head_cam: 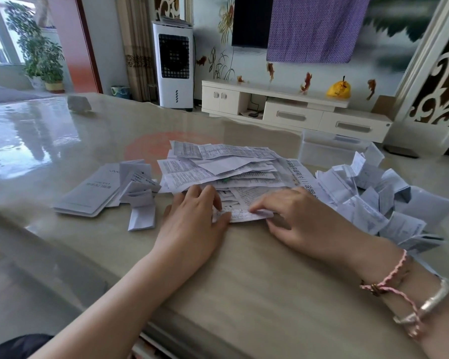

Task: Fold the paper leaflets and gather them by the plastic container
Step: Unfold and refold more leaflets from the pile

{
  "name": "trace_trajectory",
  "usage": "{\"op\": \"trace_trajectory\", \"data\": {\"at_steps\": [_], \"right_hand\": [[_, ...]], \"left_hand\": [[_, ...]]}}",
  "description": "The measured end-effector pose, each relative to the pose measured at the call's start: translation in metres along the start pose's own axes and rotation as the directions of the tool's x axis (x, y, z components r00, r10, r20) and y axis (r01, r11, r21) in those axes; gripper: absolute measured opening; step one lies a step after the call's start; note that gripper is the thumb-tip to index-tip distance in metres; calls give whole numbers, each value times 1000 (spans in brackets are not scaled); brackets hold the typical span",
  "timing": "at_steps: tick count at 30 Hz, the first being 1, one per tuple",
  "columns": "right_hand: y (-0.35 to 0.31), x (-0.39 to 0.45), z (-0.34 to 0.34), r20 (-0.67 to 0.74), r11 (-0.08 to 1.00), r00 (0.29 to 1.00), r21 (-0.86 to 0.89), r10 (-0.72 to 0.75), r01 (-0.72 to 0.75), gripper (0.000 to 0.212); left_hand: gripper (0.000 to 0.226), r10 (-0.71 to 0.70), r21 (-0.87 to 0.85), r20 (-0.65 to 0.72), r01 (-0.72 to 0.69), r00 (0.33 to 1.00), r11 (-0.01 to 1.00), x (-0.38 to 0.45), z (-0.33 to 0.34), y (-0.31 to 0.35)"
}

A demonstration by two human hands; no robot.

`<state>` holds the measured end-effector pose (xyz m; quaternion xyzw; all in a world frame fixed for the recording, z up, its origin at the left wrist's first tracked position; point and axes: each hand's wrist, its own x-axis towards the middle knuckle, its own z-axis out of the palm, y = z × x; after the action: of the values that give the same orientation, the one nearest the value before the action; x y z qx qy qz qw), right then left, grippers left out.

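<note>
A loose stack of unfolded printed leaflets (226,167) lies in the middle of the table. At its near edge a narrow partly folded leaflet (240,215) lies flat. My left hand (196,216) presses on its left end with the thumb on the paper. My right hand (293,216) pinches its right end between thumb and fingertips. A heap of folded leaflets (368,198) lies to the right, beside a clear plastic container (329,149) at the far right.
White booklets (88,193) and a few folded slips (140,200) lie left of the stack. A small grey object (78,103) sits at the far left of the glossy table (244,268). The near table edge runs below my forearms.
</note>
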<state>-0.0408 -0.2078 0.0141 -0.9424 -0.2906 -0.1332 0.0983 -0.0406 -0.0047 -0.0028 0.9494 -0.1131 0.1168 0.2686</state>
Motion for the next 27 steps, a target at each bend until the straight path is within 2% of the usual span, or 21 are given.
{"op": "trace_trajectory", "data": {"at_steps": [3, 8, 11, 15, 21, 27], "right_hand": [[-3, -1, -2, -36, 999, 999, -8, -35, 35, 31], [-12, -1, -4, -96, 947, 995, 322, 38, -5, 4], [-15, 3, 2, -52, 906, 987, 407, 151, -117, 13], [-21, 11, 15, -21, 925, 976, 322, 218, -200, 18], [-29, 13, 20, -3, 959, 978, 197, 210, -206, 21], [-34, 11, 19, -15, 965, 977, 156, 213, -209, 23]], "left_hand": [[22, 23, -7, 21, -22, 1000, 1000, -1, -1, -1], [17, 84, -98, 76, -76, 994, 992, -1, -5, -2], [17, 131, -180, 101, -112, 986, 977, -1, -8, -3], [19, 161, -240, 109, -131, 981, 962, 0, -13, -7], [32, 60, -330, 146, -9, 987, 944, 1, -20, -17], [14, 158, -261, 51, -139, 986, 955, -5, -20, -8]]}}
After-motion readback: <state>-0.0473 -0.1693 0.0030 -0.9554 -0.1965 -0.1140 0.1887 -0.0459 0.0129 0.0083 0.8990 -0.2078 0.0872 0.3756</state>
